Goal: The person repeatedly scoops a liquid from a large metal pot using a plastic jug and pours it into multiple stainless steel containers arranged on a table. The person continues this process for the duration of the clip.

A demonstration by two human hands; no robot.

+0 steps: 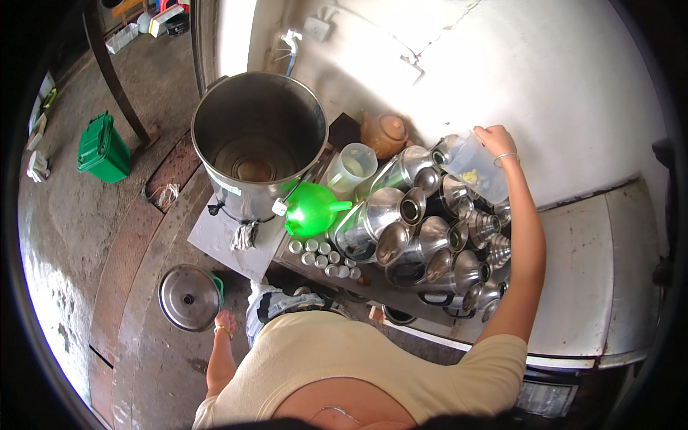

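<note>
My right hand (496, 141) grips a translucent plastic pitcher (478, 169) by its upper end, above the back row of metal vacuum flasks. The pitcher is tilted and has a yellow print on its side. My left hand (224, 321) hangs low at the left, beside a metal lid (190, 297) that lies on a green container; whether it touches anything I cannot tell. Several shiny flasks (365, 220) stand close together with metal cups among them. A bright green funnel (312, 208) lies between the flasks and a large steel pot (260, 129). Behind the funnel is a second translucent pitcher (352, 166).
Small metal caps (321, 262) lie in rows near the counter's front edge. A brown teapot (386, 134) stands by the wall under a tap (292, 38). Metal worktop (575, 279) extends to the right. On the floor at left is a green bin (104, 148).
</note>
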